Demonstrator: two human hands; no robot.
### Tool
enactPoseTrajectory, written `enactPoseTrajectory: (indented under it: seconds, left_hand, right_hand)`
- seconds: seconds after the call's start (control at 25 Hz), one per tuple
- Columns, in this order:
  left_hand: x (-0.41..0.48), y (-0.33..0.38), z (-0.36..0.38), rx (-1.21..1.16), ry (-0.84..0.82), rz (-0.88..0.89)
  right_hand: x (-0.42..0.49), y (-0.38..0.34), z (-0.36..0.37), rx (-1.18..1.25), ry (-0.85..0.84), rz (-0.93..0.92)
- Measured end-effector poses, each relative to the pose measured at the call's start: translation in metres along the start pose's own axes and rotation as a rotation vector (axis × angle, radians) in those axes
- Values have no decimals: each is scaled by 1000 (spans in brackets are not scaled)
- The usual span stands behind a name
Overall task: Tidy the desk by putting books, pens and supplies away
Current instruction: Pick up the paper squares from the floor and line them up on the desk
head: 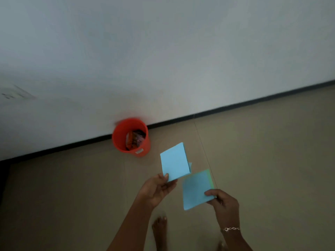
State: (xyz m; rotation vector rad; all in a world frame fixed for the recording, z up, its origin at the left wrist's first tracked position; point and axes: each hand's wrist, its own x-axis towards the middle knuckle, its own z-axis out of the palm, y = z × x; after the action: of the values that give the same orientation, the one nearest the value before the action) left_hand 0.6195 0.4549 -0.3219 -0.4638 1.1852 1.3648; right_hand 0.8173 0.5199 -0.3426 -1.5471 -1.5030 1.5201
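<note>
Evidently mid-task: both hands full, desk out of view.
Left hand (157, 189) pinches one blue sheet (175, 161), right hand (224, 201) pinches a second sheet (195, 191), both near the orange bin (146, 145) by the far wall (163, 60); neither dropped yet.

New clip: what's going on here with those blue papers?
A person stands on a tiled floor with a blue sheet pinched in each hand. The left hand holds the upper sheet. The right hand holds the lower sheet, which shows a green edge. Ahead, against the wall, an orange bin contains some wrappers. Neither sheet is in it yet.
</note>
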Motion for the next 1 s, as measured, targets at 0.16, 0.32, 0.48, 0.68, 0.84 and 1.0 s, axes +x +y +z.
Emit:
enactPoseTrajectory:
  seconds: [0.16,0.32,0.48,0.68,0.84,1.0]
  left_hand:
    - [-84,54,-1,40,-39,163]
    - [-151,79,-6,37,-9,310]
    - [-217,77,-21,-186,7,476]
    - [-291,53,-56,-369,128,652]
    - [-362,19,-101,-512,259,788]
    - [-431,-16,-150,-635,420,907]
  right_hand:
    - [-14,-99,8,206,-23,-48]
    - [-19,-159,22,-41,-110,-300]
    - [-46,-212,34,-282,-216,-591]
    - [-87,-248,60,-271,-401,-942]
    - [-140,-257,90,-137,-644,-872]
    - [-203,-260,130,-165,-811,-839]
